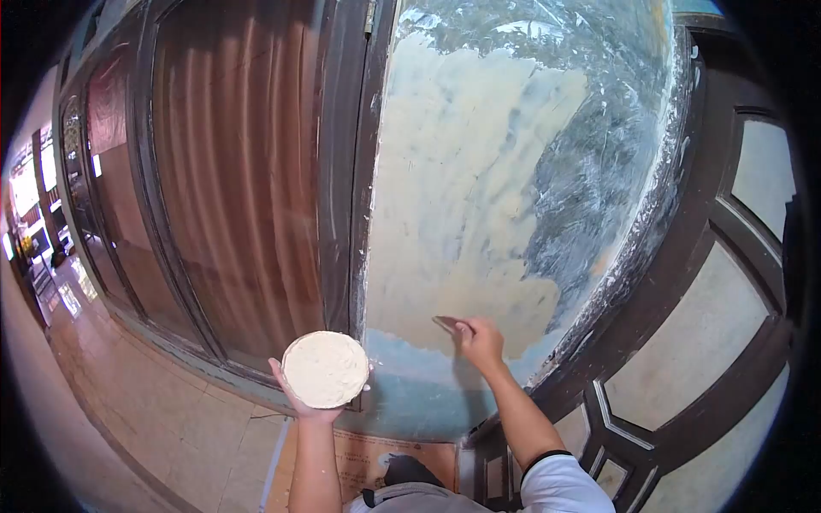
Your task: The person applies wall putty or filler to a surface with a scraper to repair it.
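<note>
My left hand [299, 402] supports a round tub [285, 369] from below, its fingers curled up around the side. Cream-coloured putty [325, 369] fills it, with an uneven surface. In my right hand [481, 344] is a putty knife [445, 322], its blade pointing left and right at the lower part of the wall. A broad cream coat [453, 188] covers much of that wall [590, 197], with streaks and darker patches. Grey-blue old surface shows along the top, right side and bottom of the coat.
A dark-framed window [239, 179] with brown curtains behind its glass stands to the left. On the right is a dark panelled door [693, 333]. Cardboard [359, 470] covers the floor near my feet, and tiled floor [184, 410] runs off to the left.
</note>
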`<state>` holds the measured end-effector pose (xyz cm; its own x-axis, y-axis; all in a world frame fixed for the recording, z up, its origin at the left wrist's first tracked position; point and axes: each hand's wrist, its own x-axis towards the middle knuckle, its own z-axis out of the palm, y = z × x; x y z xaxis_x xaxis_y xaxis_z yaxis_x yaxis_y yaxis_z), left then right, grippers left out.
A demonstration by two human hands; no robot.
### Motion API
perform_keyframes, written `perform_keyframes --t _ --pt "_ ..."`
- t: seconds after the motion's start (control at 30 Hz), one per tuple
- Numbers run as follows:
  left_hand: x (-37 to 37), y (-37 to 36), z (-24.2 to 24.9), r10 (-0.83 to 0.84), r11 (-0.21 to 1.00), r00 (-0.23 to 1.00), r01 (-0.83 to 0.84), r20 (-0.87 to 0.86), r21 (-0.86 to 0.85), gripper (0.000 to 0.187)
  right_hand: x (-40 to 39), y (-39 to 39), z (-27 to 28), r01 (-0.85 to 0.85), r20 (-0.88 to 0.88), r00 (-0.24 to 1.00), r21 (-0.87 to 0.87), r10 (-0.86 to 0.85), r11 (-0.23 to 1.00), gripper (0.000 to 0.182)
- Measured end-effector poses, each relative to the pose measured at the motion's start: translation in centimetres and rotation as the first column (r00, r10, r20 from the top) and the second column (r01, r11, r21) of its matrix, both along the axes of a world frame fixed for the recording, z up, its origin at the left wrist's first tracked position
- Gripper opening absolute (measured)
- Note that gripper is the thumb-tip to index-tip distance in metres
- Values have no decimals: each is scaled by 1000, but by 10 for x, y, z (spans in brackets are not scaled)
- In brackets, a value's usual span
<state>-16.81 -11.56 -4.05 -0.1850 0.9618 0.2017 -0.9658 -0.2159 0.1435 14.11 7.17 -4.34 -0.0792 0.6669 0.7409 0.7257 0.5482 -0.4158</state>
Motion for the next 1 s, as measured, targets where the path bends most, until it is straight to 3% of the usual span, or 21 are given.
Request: perform_keyframes --t 0.1,0.17,0.2,0.27,0.3,0.37,0.4,0.43,0.47,0.5,0.63,0.7,0.73,0.8,0.83,0.87,0.93,0.97,1.0 --pt "-1 -4 6 27 1000 998 -28 -49 -10 103 -8 6 5 21 118 993 -86 -10 996 16" --pt "-3 -7 9 68 995 998 -66 15 -79 102 1 9 43 45 -24 999 -12 -45 999 17" --pt "-6 -9 6 16 1000 1000 -16 8 19 102 6 12 60 45 -25 999 -14 -45 999 17" --pt "-7 -12 3 1 1000 999 -2 42 27 103 17 16 81 4 -315 949 57 14 998 16" --pt "-7 -12 2 -13 999 997 10 75 41 103 17 16 76 5 -315 949 56 13 998 16" --pt "-5 -13 -1 -34 998 995 29 92 54 104 18 11 54 -168 -311 939 -46 146 985 18" --pt "-3 -14 -3 -55 996 992 48 111 69 106 15 2 40 -110 -151 984 -66 99 992 17" --pt "-1 -14 -3 -75 994 989 64 128 86 107 11 -6 21 -109 -149 984 -65 98 992 17" --pt "2 -14 -3 -24 999 1000 23 13 45 108 8 -11 -1 -77 -33 997 -108 74 991 17" --pt "3 -14 -2 -23 999 1000 23 13 48 108 6 -11 -13 -40 84 995 -146 53 988 16" --pt "0 -12 -14 -5 1000 998 5 -63 0 104 24 2 -10 73 106 992 -105 -62 992 16" --pt "3 -12 -13 6 1000 994 -6 -111 9 105 39 5 28 117 -69 991 30 -115 993 16" --pt "4 -7 -19 3 1000 998 -5 -58 -31 106 44 2 44 126 -70 990 25 -124 992 16" --pt "12 -5 -14 -85 996 995 87 -54 36 106 53 -6 68 4 -319 948 5 -3 1000 15" --pt "18 -3 -12 -163 980 985 168 -53 104 106 55 -13 70 13 -317 948 3 -12 1000 15" --pt "26 0 -9 -151 988 988 151 -26 22 106 54 -19 70 -166 -434 896 -143 89 976 16" --pt "39 11 -15 -231 970 972 234 -44 66 106 47 -37 69 -569 -703 677 -313 218 760 20" --pt "45 17 -19 -301 945 951 308 -71 113 107 43 -42 60 -566 -701 679 -313 216 763 20" --pt "52 21 -23 -332 937 941 336 -60 90 107 40 -45 46 -727 -797 556 -330 236 602 22"
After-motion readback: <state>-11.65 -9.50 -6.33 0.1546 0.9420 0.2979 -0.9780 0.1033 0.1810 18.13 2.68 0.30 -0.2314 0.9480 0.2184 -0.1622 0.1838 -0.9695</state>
